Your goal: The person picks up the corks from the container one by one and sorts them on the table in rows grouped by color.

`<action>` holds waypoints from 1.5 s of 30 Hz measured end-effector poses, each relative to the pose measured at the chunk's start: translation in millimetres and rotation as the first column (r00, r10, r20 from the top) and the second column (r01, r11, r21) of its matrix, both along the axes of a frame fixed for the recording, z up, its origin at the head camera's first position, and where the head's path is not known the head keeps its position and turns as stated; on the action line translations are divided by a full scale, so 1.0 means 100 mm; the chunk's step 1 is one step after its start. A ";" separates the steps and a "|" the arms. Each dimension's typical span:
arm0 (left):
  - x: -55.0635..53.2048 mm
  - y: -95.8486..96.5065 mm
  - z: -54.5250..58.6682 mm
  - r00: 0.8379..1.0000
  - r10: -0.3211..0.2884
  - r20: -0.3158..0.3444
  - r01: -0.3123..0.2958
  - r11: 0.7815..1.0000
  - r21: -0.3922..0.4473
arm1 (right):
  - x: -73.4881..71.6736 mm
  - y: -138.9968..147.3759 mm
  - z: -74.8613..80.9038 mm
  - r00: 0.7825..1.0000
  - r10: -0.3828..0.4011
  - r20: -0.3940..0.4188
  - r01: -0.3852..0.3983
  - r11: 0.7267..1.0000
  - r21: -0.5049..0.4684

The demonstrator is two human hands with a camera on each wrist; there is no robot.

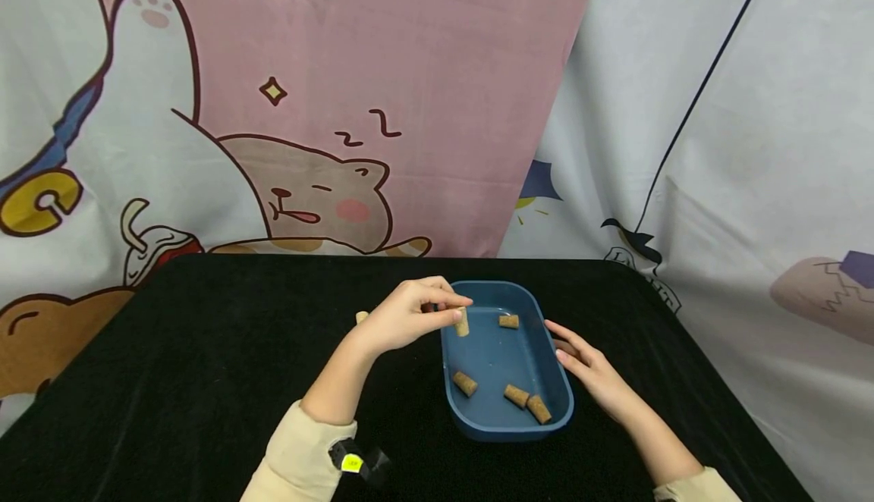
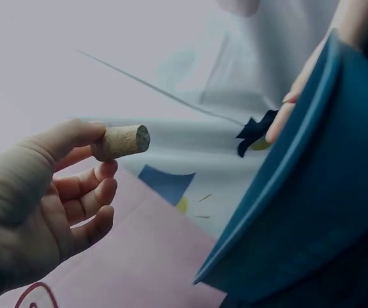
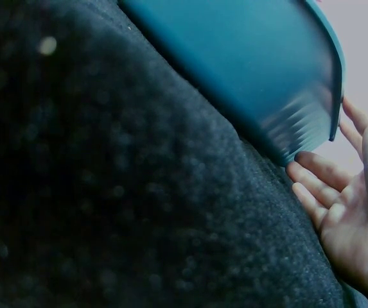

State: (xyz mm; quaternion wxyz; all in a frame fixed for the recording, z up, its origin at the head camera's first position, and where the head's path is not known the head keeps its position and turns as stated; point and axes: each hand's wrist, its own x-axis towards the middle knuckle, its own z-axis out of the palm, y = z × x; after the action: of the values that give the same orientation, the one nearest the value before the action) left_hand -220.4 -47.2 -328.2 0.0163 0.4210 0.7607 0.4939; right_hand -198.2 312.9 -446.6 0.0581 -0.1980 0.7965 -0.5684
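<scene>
My left hand [image 1: 412,314] pinches a cork [image 2: 122,142] between thumb and fingertips, over the left rim of a blue rectangular tub [image 1: 497,358]. In the head view that cork points downward, its lower end uncovered. Several corks lie inside the tub: one cork [image 1: 508,321] near the far end, another cork [image 1: 465,384] at the near left, and a pair toward the near right. Against the tub's right wall rests my right hand [image 1: 592,371], fingers extended and touching the outside; the right wrist view shows the fingertips by the tub's lower edge.
Left of the tub, partly hidden behind my left wrist, another cork [image 1: 361,317] is on the black cloth [image 1: 205,365] covering the table. A printed curtain [image 1: 437,70] hangs behind the table's far edge. A dark strap with a yellow tag [image 1: 351,462] sits at my left sleeve.
</scene>
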 end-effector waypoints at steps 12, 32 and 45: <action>-0.08 -0.37 0.09 0.995 0.093 0.041 -0.096 0.993 0.070 | -0.01 -0.01 0.00 1.000 -0.012 0.000 0.012 1.000 0.014; -0.16 -0.94 0.10 0.946 0.323 0.006 -0.322 0.943 -0.083 | 0.00 0.00 0.00 1.000 0.014 -0.005 -0.014 1.000 -0.015; -0.37 -1.26 -0.23 0.901 0.410 0.143 -0.389 0.909 -0.153 | 0.00 0.00 0.00 1.000 -0.010 0.019 0.010 1.000 0.006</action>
State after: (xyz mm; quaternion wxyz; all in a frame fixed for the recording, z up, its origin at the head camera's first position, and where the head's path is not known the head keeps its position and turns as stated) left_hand -257.5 -173.0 -350.9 0.0058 0.2100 0.8550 0.4741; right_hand -198.2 312.6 -446.4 0.0635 -0.1883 0.7987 -0.5680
